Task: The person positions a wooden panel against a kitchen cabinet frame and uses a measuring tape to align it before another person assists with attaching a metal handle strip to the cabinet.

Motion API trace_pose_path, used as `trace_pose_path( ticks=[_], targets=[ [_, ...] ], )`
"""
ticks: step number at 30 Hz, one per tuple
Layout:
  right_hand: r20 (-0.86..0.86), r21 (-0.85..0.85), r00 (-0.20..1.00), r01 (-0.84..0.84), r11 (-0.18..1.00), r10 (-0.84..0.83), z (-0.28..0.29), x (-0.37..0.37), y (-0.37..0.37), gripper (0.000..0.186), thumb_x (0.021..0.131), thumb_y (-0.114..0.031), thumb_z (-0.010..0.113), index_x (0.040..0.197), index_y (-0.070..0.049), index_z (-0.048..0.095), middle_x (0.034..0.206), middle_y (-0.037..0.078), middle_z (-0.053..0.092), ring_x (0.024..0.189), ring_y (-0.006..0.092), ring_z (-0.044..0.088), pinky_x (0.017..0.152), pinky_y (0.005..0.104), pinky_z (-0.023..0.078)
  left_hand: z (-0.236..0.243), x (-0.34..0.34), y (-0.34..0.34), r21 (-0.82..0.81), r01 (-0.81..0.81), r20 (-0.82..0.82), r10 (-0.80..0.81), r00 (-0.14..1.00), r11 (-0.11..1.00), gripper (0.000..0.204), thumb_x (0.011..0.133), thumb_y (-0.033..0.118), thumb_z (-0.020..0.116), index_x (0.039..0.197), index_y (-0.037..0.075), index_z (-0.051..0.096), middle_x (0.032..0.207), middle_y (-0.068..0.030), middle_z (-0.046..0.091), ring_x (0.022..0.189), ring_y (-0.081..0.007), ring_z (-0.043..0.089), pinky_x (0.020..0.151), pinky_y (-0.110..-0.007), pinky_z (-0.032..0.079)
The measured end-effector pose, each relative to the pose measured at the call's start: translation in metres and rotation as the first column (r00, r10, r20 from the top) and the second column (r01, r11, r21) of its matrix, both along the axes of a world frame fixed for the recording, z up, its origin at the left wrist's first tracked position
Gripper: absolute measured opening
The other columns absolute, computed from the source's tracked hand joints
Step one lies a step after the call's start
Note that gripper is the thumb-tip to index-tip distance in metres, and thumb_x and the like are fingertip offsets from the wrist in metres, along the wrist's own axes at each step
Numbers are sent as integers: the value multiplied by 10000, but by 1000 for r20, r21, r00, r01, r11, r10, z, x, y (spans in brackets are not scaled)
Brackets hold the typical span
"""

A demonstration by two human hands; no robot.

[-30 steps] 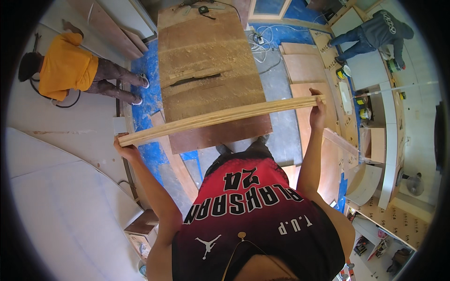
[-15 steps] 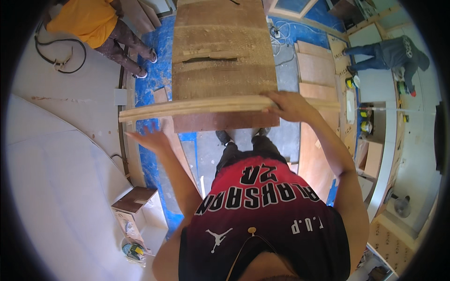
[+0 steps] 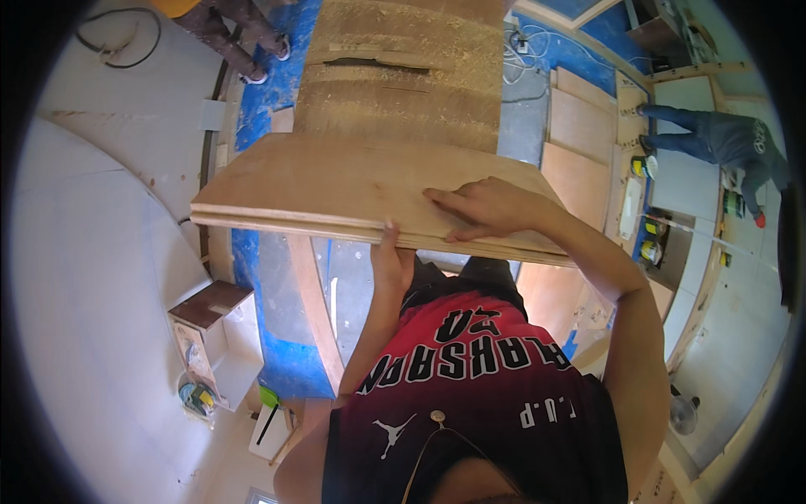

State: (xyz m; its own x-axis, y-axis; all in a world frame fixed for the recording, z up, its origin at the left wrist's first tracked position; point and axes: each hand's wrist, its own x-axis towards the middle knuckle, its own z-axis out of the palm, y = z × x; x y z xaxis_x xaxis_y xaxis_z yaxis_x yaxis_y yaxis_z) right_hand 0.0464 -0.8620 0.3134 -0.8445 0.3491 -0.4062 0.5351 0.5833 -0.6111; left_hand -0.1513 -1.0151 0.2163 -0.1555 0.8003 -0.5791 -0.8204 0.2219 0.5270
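- Boards (image 3: 327,176) lifted, hiding the counter's (image 3: 403,105) near end from view; setting down hasn't happened.
- Left hand (image 3: 395,267) grips their near edge, thumb on top; right hand (image 3: 499,206) lies loosely spread above.
- Counting: one counter, two co-workers (image 3: 739,139); boards look layered, at least two, exact number unclear.

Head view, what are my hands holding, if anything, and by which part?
Boards: your left hand holds the near edge at about its middle; your right hand rests on top.
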Motion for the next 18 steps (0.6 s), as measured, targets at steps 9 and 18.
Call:
trace_pose_path(
  ticks=[9,18],
  targets=[
    [-303,387,950,199,900,-80,-19,23,94,622,948,-280,700,1445,23,481,1037,310,707,925,491,698,825,556,555,-1,61,-17,159,-391,-260,421,869,906,614,1055,230,644,1565,47,355,1479,-153,548,1321,-307,589,1083,-480,519],
    [-236,340,972,91,936,-9,-16,67,161,467,789,-230,833,1096,95,698,1032,306,713,1054,448,690,917,495,555,-111,66,-89,143,-490,-512,488,707,860,607,1020,44,657,1549,51,359,1469,-170,556,1332,-321,577,1066,-454,553]
  ],
)
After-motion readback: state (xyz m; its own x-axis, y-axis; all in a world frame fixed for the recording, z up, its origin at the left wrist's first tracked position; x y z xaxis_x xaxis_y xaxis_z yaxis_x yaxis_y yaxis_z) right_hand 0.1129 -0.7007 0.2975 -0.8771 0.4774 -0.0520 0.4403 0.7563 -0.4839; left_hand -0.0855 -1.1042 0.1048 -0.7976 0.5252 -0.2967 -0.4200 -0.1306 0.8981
